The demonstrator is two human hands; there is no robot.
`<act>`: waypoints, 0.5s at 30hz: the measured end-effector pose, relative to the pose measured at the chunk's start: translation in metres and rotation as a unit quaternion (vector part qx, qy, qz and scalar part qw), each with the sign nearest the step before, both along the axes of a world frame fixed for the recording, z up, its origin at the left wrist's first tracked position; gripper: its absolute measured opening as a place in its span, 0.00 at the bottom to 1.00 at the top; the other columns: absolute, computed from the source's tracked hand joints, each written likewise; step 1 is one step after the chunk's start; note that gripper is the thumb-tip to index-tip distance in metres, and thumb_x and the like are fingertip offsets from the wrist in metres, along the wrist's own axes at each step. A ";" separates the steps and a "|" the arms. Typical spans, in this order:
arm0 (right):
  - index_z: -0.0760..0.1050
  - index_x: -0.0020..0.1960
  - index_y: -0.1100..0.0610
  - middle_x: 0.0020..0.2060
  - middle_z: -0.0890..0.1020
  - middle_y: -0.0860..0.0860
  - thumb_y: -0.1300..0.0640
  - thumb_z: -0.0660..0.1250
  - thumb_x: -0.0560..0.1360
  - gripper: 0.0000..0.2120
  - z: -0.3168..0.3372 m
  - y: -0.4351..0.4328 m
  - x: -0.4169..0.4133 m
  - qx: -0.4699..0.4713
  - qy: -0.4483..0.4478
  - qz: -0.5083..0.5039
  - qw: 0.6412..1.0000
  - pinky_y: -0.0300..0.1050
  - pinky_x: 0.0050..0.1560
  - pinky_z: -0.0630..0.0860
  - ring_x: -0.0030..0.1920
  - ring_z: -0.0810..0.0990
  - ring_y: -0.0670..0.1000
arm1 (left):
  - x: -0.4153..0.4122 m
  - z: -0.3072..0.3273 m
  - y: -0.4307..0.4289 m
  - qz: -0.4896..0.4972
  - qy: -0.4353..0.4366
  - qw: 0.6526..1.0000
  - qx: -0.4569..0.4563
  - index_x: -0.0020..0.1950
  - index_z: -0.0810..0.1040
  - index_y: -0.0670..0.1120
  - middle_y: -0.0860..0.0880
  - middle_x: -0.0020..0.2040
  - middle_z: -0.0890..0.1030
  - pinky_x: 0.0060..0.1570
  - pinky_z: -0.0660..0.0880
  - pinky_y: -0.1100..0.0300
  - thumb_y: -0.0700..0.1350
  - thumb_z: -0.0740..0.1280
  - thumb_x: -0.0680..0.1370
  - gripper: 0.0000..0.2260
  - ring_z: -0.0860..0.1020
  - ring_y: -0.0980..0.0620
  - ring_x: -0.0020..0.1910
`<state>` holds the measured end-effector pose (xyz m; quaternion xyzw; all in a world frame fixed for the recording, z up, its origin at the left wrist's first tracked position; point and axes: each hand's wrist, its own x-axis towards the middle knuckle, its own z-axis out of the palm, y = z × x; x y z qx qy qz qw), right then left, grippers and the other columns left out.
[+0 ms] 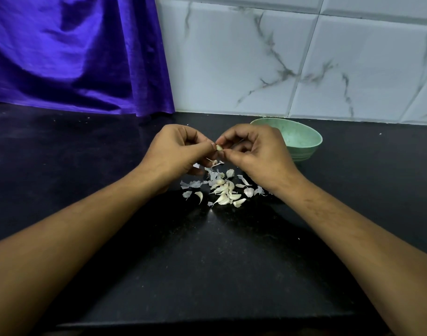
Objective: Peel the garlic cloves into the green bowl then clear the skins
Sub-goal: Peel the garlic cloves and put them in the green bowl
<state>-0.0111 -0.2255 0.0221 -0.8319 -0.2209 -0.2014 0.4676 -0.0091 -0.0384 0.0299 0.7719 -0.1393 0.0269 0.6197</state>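
A small pale garlic clove is pinched between the fingertips of my left hand and my right hand, held a little above the black counter. Below the hands lies a heap of several unpeeled garlic cloves, with thin white skins scattered around and among them. The green bowl stands just behind and to the right of my right hand, which hides its left side. I cannot see what lies inside the bowl.
The black counter runs to a front edge near the bottom of the view. A white marble-patterned tiled wall rises behind the bowl. A purple cloth hangs at the back left, down to the counter.
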 end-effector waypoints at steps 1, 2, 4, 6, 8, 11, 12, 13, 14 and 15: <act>0.86 0.46 0.56 0.36 0.86 0.48 0.66 0.78 0.71 0.07 0.000 0.001 0.000 -0.007 -0.001 -0.004 1.000 0.35 0.36 0.77 0.32 0.81 0.42 | 0.000 0.000 0.000 0.007 -0.006 1.000 0.013 0.45 0.84 0.35 0.39 0.41 0.86 0.47 0.83 0.39 0.36 0.72 0.77 0.04 0.86 0.45 0.41; 0.85 0.45 0.55 0.36 0.86 0.47 0.66 0.78 0.71 0.08 -0.001 0.002 0.000 -0.014 -0.002 -0.007 1.000 0.35 0.36 0.77 0.32 0.81 0.41 | -0.001 0.000 -0.001 0.013 -0.010 1.000 0.025 0.43 0.84 0.36 0.40 0.40 0.86 0.47 0.84 0.37 0.36 0.72 0.77 0.04 0.86 0.44 0.42; 0.85 0.46 0.55 0.35 0.85 0.46 0.67 0.77 0.71 0.09 -0.002 0.003 0.000 -0.024 -0.006 -0.011 1.000 0.33 0.35 0.75 0.31 0.80 0.40 | -0.001 0.001 -0.001 0.021 -0.009 0.999 0.037 0.41 0.84 0.38 0.41 0.39 0.86 0.47 0.84 0.37 0.36 0.71 0.76 0.05 0.87 0.43 0.42; 0.86 0.46 0.57 0.34 0.85 0.45 0.67 0.77 0.71 0.08 -0.002 0.003 0.000 -0.028 -0.009 -0.010 1.000 0.32 0.35 0.74 0.31 0.79 0.39 | -0.001 0.001 -0.001 0.026 -0.001 0.999 0.034 0.39 0.84 0.38 0.41 0.38 0.86 0.48 0.84 0.36 0.36 0.71 0.76 0.05 0.86 0.45 0.40; 0.86 0.46 0.57 0.35 0.86 0.47 0.67 0.77 0.71 0.07 -0.002 0.004 -0.001 -0.023 -0.010 -0.007 1.000 0.33 0.36 0.77 0.31 0.80 0.39 | 0.000 0.002 -0.002 0.027 0.010 0.999 0.021 0.38 0.83 0.39 0.41 0.37 0.86 0.49 0.83 0.36 0.35 0.70 0.76 0.07 0.85 0.46 0.39; 0.85 0.45 0.55 0.38 0.87 0.50 0.68 0.77 0.72 0.09 -0.003 0.005 -0.002 0.009 0.001 0.010 1.000 0.35 0.39 0.80 0.35 0.83 0.42 | 0.000 0.002 -0.003 0.022 0.024 0.999 0.002 0.39 0.82 0.38 0.42 0.35 0.85 0.47 0.83 0.41 0.34 0.69 0.77 0.07 0.84 0.48 0.37; 0.84 0.45 0.55 0.38 0.87 0.51 0.68 0.77 0.72 0.09 -0.003 0.005 -0.001 0.020 0.004 0.015 1.000 0.37 0.40 0.81 0.36 0.85 0.45 | 0.000 0.002 -0.003 0.019 0.028 0.999 -0.002 0.39 0.82 0.38 0.43 0.35 0.84 0.46 0.84 0.44 0.34 0.69 0.77 0.07 0.83 0.50 0.36; 0.84 0.46 0.55 0.39 0.87 0.53 0.68 0.76 0.72 0.09 -0.004 0.005 0.000 0.033 0.009 0.020 0.999 0.41 0.42 0.83 0.39 0.87 0.49 | 0.000 0.003 -0.003 0.015 0.033 0.999 -0.007 0.40 0.82 0.38 0.44 0.34 0.84 0.44 0.83 0.47 0.34 0.69 0.78 0.07 0.83 0.50 0.35; 0.84 0.46 0.57 0.40 0.87 0.56 0.69 0.76 0.72 0.08 -0.004 0.004 0.001 0.052 0.016 0.028 0.998 0.46 0.45 0.84 0.42 0.88 0.55 | 0.001 0.003 -0.004 0.010 0.039 0.999 -0.012 0.41 0.82 0.38 0.45 0.33 0.84 0.42 0.83 0.50 0.35 0.68 0.78 0.07 0.83 0.51 0.35; 0.84 0.47 0.59 0.41 0.87 0.58 0.69 0.76 0.73 0.08 -0.004 0.004 0.002 0.076 0.026 0.040 0.996 0.49 0.46 0.84 0.44 0.88 0.59 | 0.001 0.003 -0.004 0.005 0.046 0.999 -0.019 0.41 0.82 0.39 0.47 0.33 0.83 0.41 0.82 0.52 0.35 0.68 0.79 0.07 0.83 0.52 0.34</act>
